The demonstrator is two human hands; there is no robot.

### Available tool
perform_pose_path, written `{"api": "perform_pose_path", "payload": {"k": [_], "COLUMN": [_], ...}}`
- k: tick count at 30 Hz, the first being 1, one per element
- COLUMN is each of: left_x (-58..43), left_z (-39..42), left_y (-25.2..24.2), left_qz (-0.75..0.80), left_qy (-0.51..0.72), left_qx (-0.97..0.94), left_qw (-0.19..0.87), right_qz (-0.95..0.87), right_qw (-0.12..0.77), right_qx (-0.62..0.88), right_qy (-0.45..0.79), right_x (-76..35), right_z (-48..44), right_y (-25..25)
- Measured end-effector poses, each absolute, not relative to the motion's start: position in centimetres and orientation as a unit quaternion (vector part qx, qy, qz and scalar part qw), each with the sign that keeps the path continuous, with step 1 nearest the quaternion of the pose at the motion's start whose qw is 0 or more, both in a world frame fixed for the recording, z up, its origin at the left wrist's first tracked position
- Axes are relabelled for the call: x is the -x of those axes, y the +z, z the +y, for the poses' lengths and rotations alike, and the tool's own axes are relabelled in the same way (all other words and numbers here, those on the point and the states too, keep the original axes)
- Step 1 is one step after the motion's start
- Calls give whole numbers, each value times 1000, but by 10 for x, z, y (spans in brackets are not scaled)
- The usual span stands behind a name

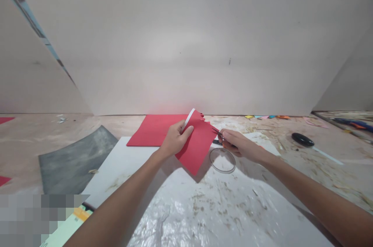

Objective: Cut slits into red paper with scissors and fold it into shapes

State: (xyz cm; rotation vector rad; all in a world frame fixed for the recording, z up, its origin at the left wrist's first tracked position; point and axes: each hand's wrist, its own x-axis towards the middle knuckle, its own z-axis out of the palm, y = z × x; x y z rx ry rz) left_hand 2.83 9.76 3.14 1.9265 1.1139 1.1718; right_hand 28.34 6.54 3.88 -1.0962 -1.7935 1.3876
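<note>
My left hand (176, 138) grips a sheet of red paper (198, 148), thumb on top, with a curled white strip showing at its upper edge. The sheet's upper right edge is cut into small jagged pieces. My right hand (234, 142) is closed around a pair of small scissors (218, 133); their dark blades reach the right edge of the red sheet. Most of the scissors' handle is hidden by the fingers. Just below the right hand lies a clear round ring or lid (222, 160). Behind the left hand rests a larger red sheet (154, 130).
A white board (204, 44) stands upright along the back. On the left is a dark grey sheet (77, 161). A black oval object (303, 139) with a pale strip lies at right, near tools (354, 123). Coloured scraps (265, 117) line the board's foot.
</note>
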Motion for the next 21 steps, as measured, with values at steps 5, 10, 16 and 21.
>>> {"api": "perform_pose_path", "payload": {"k": [5, 10, 16, 21], "left_x": [-30, -30, -31, -30], "left_z": [97, 97, 98, 98], "left_y": [31, 31, 28, 28], "left_qz": [425, 417, 407, 406], "left_qy": [442, 444, 448, 453], "left_qx": [-730, -737, -745, -748], "left_qw": [301, 292, 279, 266], "right_qz": [-684, -687, -676, -670], "right_qw": [309, 308, 320, 328], "right_qx": [419, 422, 413, 409], "right_qy": [511, 505, 519, 526], "right_x": [-281, -280, -279, -279], "right_z": [63, 63, 63, 63], "right_y": [41, 42, 42, 41]}}
